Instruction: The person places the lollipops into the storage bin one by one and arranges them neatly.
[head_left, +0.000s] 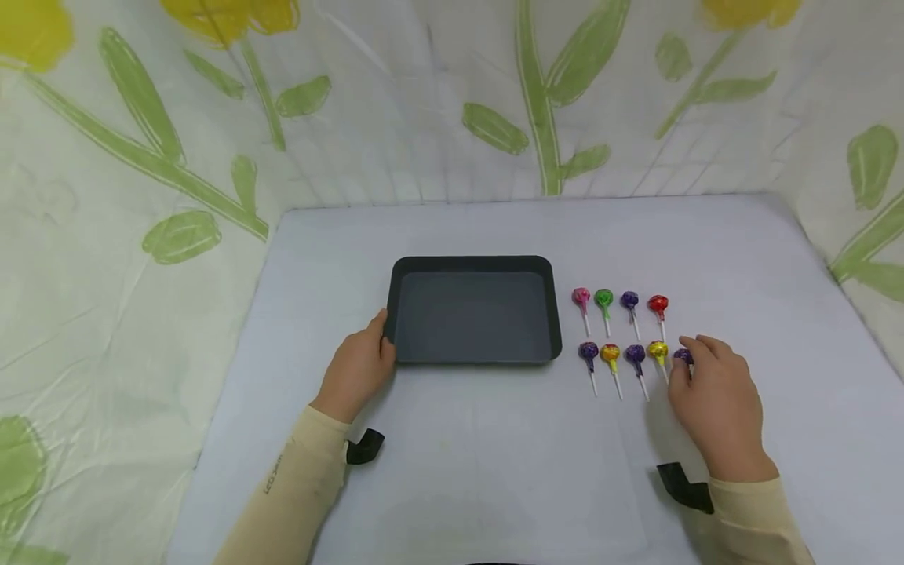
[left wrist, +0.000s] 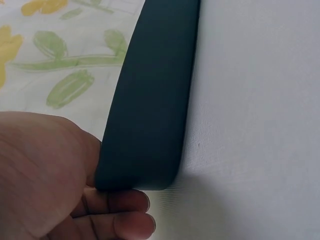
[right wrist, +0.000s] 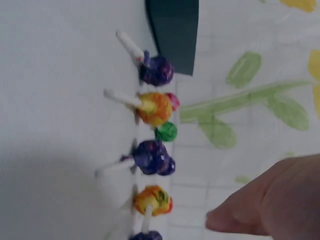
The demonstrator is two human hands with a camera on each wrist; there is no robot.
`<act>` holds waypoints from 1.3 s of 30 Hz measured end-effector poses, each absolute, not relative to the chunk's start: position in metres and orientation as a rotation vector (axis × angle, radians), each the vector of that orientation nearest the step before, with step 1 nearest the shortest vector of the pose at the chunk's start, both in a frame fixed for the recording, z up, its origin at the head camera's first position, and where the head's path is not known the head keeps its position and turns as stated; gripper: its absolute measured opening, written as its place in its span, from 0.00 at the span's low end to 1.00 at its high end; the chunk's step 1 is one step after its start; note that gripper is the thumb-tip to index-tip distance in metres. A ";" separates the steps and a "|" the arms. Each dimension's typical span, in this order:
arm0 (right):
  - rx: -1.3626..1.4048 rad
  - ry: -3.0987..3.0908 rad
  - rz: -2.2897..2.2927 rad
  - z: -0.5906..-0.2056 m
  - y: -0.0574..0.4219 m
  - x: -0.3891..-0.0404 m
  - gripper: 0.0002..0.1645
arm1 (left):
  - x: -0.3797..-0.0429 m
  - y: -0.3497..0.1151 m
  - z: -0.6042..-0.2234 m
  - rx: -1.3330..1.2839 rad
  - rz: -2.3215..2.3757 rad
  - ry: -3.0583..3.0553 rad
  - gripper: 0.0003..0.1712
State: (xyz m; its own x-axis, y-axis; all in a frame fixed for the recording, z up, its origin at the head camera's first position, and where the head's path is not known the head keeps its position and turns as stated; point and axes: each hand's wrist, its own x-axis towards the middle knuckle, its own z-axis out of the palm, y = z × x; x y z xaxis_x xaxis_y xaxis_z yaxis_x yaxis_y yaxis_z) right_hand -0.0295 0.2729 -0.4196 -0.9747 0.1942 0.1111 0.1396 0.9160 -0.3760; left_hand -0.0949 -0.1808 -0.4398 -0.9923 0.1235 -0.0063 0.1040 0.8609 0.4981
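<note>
A dark, rectangular baking tray (head_left: 476, 314) lies on the table with nothing in it. My left hand (head_left: 356, 369) grips its near left corner; in the left wrist view, fingers (left wrist: 132, 225) curl at the end of the tray wall (left wrist: 150, 100). To the right of the tray, wrapped lollipops lie in two rows. My right hand (head_left: 720, 400) hovers over the purple lollipop (head_left: 683, 356) at the right end of the near row, with thumb and fingers apart around its head. In the right wrist view that purple lollipop (right wrist: 146, 235) is cut off at the bottom edge.
In the far row are a pink lollipop (head_left: 581, 297), a green one (head_left: 603, 298), a purple one (head_left: 630, 300) and a red one (head_left: 658, 304). Several more stand in the near row, including a yellow lollipop (head_left: 658, 350). A flower-patterned sheet (head_left: 395, 102) surrounds the white table (head_left: 466, 463).
</note>
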 end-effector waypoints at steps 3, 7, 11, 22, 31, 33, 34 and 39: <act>-0.370 -3.030 0.536 -0.417 0.281 -0.028 0.26 | -0.094 -0.180 -0.441 0.189 0.796 2.995 0.33; -0.449 -3.131 0.510 -0.415 0.291 -0.031 0.29 | -0.094 -0.181 -0.442 0.190 0.779 3.016 0.33; -0.455 -3.206 0.500 -0.416 0.297 -0.040 0.32 | -0.093 -0.183 -0.442 0.170 0.765 3.038 0.32; -0.368 -3.297 0.472 -0.427 0.307 -0.046 0.29 | -0.094 -0.180 -0.439 0.186 0.783 3.021 0.32; -0.391 -3.310 0.455 -0.419 0.305 -0.055 0.27 | -0.092 -0.183 -0.441 0.190 0.785 3.051 0.32; -0.401 -3.310 0.463 -0.415 0.306 -0.056 0.26 | -0.092 -0.183 -0.441 0.191 0.782 3.051 0.32; -0.396 -3.304 0.469 -0.414 0.306 -0.056 0.26 | -0.092 -0.183 -0.441 0.191 0.781 3.050 0.32; -0.370 -3.267 0.494 -0.407 0.304 -0.058 0.27 | -0.092 -0.182 -0.441 0.195 0.788 3.056 0.31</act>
State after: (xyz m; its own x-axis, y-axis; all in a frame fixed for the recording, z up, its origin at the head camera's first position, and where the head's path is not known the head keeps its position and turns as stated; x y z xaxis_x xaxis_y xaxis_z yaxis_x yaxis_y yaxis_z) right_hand -0.0581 0.3043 -0.4068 -0.9588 0.1896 -0.2117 0.2437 0.9317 -0.2694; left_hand -0.0924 -0.1819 -0.4407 -0.9922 0.1139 0.0508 0.1243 0.8682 0.4805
